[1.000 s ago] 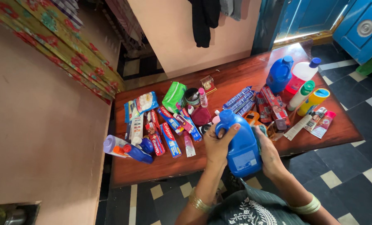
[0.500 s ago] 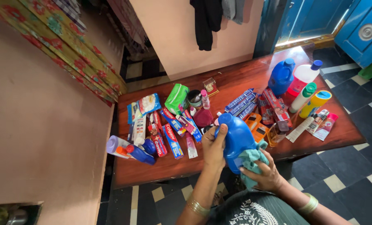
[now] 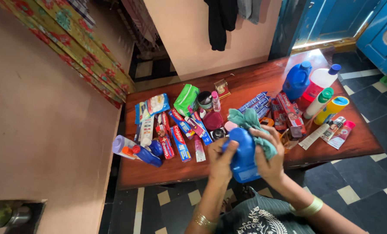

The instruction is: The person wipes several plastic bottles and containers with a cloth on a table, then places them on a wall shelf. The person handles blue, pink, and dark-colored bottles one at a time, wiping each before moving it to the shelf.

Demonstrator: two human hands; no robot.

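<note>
Left hand (image 3: 219,159) is gripping the blue jug (image 3: 243,155), steadying it above the table (image 3: 159,173); right hand (image 3: 269,158) is pressing a green cloth (image 3: 250,123) over its shoulder, fingers closed.

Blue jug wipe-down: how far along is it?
In hand: the left hand grips the blue jug while the right hand presses a teal cloth over its top and side. Nothing shows which items are already wiped. The other things on the wooden table, a second blue jug among them, lie untouched.
</note>
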